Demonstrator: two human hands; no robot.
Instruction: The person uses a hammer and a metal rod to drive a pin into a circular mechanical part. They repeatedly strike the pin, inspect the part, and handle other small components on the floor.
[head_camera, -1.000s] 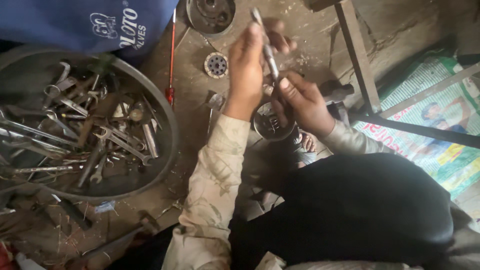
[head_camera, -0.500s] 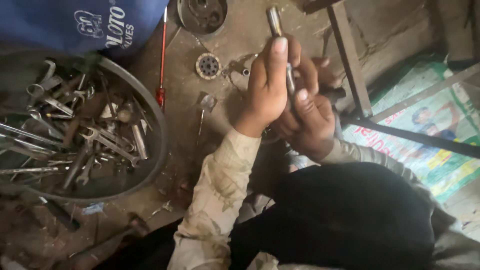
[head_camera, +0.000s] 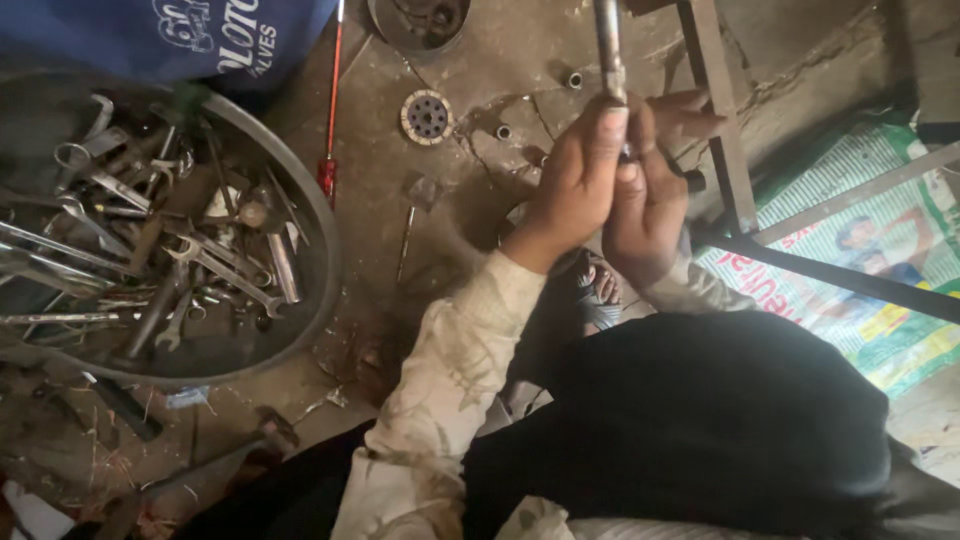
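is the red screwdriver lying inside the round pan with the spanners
No, the red-handled screwdriver lies on the floor just outside the round pan, beside its rim, while the spanners sit inside.

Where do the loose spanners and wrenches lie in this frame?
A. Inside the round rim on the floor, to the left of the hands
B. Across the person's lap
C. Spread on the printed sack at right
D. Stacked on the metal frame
A: the spanners lie heaped inside the round rim on the floor, left of the left hand and right hand, which grip a metal rod.
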